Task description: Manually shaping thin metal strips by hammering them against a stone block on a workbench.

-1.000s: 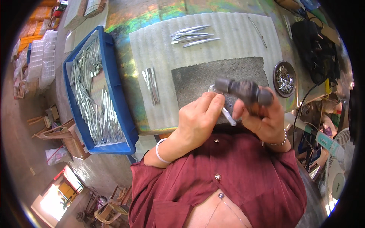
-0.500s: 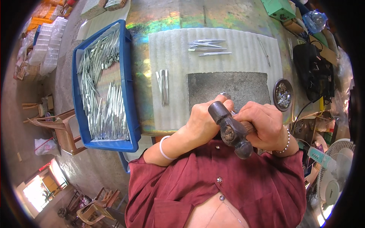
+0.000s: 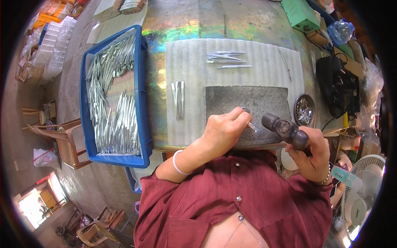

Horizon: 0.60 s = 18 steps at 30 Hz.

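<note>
Over the dark grey stone slab [image 3: 231, 96], my left hand [image 3: 225, 130] is closed in a pinch on a small shiny metal piece [image 3: 253, 127], mostly covered by the fingers. My right hand [image 3: 313, 153] grips a ball-peen hammer [image 3: 285, 129] near its head. The hammer is raised at the slab's right, apart from the metal piece; its handle is largely hidden. Several slim, pointed silvery metal pieces [image 3: 226, 57] lie beyond the slab, and a few upright ones [image 3: 178, 100] lie to its left. A dark round dish [image 3: 304, 110] of small shiny metal bits sits right of the slab.
White foam sheet [image 3: 186, 62] lies under the slab. A blue tray [image 3: 144, 124] full of slim metal pieces stands at the left. A thin metal rod [image 3: 285, 65], black bag [image 3: 331, 80], green box [image 3: 300, 16] and plastic bottle [image 3: 340, 31] are at the right, with a fan [image 3: 359, 198] below.
My right hand has moved right with the hammer, away from my left hand. My left hand stays over the slab, and the metal piece in it now shows more.
</note>
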### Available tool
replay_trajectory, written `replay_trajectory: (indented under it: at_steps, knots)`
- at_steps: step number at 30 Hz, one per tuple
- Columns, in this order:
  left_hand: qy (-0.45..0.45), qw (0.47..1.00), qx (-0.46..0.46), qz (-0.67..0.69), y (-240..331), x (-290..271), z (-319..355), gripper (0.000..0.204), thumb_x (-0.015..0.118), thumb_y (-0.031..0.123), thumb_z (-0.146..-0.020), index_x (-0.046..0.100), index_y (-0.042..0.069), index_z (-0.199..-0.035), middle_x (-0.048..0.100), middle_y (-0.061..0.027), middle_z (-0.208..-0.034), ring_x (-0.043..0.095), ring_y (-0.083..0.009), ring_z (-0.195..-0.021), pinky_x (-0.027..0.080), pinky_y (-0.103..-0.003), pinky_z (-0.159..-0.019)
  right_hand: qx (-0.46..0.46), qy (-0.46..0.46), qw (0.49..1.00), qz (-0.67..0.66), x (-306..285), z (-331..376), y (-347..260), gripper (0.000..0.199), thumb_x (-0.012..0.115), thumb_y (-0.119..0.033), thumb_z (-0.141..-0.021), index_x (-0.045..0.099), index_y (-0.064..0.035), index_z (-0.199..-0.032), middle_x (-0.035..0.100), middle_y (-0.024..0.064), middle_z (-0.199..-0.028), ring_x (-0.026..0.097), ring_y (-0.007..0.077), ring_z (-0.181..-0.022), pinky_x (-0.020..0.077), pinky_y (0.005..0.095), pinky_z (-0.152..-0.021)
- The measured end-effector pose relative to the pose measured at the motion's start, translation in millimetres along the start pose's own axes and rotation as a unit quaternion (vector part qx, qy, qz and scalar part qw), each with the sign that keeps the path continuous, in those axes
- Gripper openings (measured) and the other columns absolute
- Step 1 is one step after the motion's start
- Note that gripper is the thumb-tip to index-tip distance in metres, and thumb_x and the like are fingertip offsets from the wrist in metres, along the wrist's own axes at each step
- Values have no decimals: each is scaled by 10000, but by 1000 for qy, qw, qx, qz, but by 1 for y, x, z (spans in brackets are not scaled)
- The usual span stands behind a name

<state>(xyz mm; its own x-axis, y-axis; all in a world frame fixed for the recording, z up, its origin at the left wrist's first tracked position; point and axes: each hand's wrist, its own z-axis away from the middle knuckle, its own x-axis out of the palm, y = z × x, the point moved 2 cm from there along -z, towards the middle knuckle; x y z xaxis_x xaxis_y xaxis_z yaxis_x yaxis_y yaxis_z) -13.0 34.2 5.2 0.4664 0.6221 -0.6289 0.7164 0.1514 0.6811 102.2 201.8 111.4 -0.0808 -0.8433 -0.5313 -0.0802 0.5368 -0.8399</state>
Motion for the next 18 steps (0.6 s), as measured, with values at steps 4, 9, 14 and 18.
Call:
replay_trajectory:
  at_steps: [4, 9, 14, 18]
  knots:
    - [-5, 1000, 0, -21, -1, 3, 1, 162, 599, 32, -710, 529, 72, -851, 536, -56, -768, 596, -240, -622, 458, -335, -469, 29, -16, 999, -10, 12, -17, 6, 208, 728, -35, -716, 603, -11, -880, 620, 20, -731, 555, 91, -583, 444, 227, -536]
    - [-72, 995, 49, -57, -13, 15, 9, 261, 644, 89, -667, 588, 91, -922, 581, -27, -867, 606, -210, -627, 497, -314, -513, -62, -5, 998, -24, 29, -40, 11, 194, 730, -29, -688, 590, -17, -821, 590, 88, -686, 555, 213, -523, 438, 288, -492]
    - [-59, 993, 95, -43, -3, 2, -7, 177, 624, 118, -718, 512, 79, -849, 523, -64, -755, 608, -238, -609, 484, -322, -459, -145, -33, 988, 50, 38, -42, 12, 244, 704, 5, -656, 575, -42, -857, 556, 87, -705, 579, 247, -589, 448, 318, -489]
    - [-85, 992, 78, -41, 0, -1, -9, 214, 645, 153, -724, 493, 79, -856, 528, -65, -768, 609, -243, -585, 478, -333, -433, -181, 6, 981, 62, 42, -40, 14, 286, 687, 34, -609, 565, -43, -856, 556, 78, -730, 577, 244, -595, 450, 312, -476]
